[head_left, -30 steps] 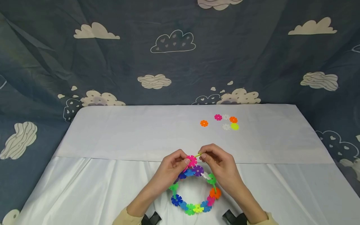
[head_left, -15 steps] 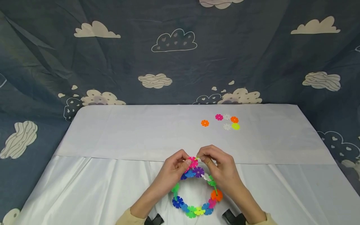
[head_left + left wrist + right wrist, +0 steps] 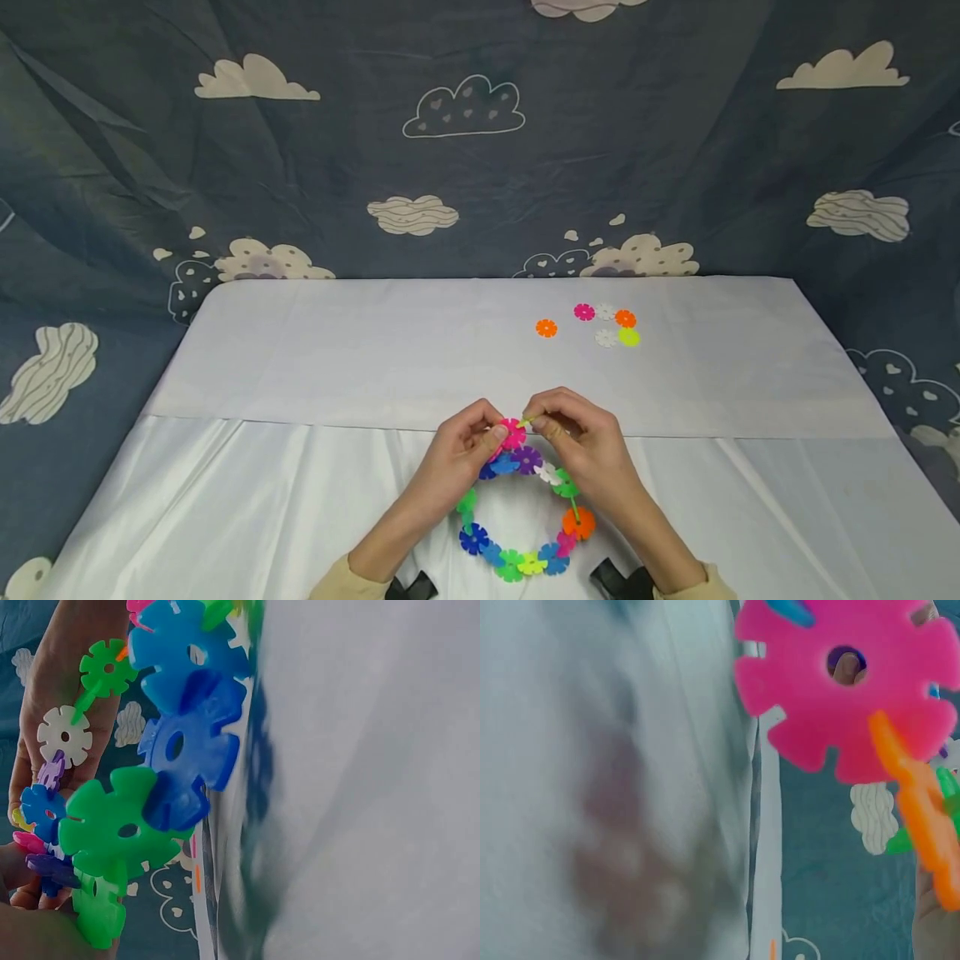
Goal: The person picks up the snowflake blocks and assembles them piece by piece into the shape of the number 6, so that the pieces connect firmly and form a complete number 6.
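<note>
Ring of brightly coloured, notched, flower-shaped plastic discs (image 3: 510, 566): it is over the white cloth-covered table (image 3: 300, 358), directly before me, its far end between my hands. A dark grey-blue fabric backdrop printed with pale clouds (image 3: 465, 179) runs out of view on both sides. From the left, my beige sleeve (image 3: 348, 580) is cut off below. My left hand (image 3: 459, 454) pinches one bright pink disc (image 3: 513, 435) at the ring's far end and hides part of the ring, so I cannot count all its discs. Near it but apart, my right hand (image 3: 587, 442) pinches one thin yellow-green piece (image 3: 524, 422) against that disc; whether it sits in a slot is too small to tell. The right-wrist view shows another pink disc (image 3: 802, 667) of the ring, cut off above, with a fingertip visible through its hole. Farther back lie six loose flower-shaped discs (image 3: 546, 328): two orange, one pink, two white, faint against the cloth, and one yellow.
</note>
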Action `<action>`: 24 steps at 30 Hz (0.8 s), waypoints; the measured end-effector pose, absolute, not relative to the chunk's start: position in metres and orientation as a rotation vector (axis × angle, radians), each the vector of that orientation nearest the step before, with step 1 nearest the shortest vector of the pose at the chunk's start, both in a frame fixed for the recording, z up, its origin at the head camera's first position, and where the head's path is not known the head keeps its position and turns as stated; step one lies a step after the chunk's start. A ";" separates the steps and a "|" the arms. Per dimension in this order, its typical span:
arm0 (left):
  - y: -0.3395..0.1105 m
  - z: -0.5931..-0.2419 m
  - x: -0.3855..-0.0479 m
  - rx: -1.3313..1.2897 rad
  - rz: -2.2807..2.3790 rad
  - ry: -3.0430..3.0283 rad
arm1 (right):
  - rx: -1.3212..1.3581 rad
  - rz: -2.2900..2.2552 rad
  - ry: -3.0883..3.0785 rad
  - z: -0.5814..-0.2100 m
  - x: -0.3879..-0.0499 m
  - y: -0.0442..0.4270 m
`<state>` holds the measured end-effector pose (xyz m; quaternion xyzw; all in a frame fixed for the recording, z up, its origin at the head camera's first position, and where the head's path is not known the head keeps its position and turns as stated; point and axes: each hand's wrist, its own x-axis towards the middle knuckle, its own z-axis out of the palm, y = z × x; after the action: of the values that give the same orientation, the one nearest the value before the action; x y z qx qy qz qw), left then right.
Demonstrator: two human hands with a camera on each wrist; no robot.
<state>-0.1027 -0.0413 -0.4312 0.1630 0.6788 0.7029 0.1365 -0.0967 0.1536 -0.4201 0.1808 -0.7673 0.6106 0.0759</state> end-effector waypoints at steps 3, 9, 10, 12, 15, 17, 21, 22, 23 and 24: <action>-0.041 -0.432 -0.103 0.452 2.056 1.929 | 0.537 1.890 -2.293 -0.422 -0.097 0.154; -0.041 -0.434 -0.104 0.434 2.088 1.866 | 0.545 1.972 -2.276 -0.423 -0.098 0.155; -0.042 -0.433 -0.104 0.435 2.088 1.864 | 0.545 1.979 -2.275 -0.423 -0.098 0.155; -0.042 -0.434 -0.104 0.439 2.088 1.856 | 0.543 1.988 -2.273 -0.423 -0.098 0.155; -0.042 -0.434 -0.105 0.457 2.087 1.843 | 0.539 1.986 -2.285 -0.423 -0.098 0.156; -0.042 -0.434 -0.105 0.467 2.083 1.836 | 0.539 1.991 -2.287 -0.423 -0.098 0.156; -0.043 -0.433 -0.105 0.476 2.070 1.850 | 0.543 2.000 -2.290 -0.422 -0.098 0.157; -0.043 -0.432 -0.105 0.478 2.065 1.858 | 0.546 2.000 -2.290 -0.422 -0.098 0.157; -0.043 -0.432 -0.105 0.480 2.060 1.866 | 0.549 2.000 -2.289 -0.422 -0.099 0.157; -0.043 -0.432 -0.106 0.480 2.057 1.871 | 0.553 1.995 -2.293 -0.422 -0.098 0.156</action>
<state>-0.1057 -0.0430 -0.4317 0.1680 0.6545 0.7197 0.1593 -0.0985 0.1565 -0.4222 0.1791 -0.7420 0.6456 0.0262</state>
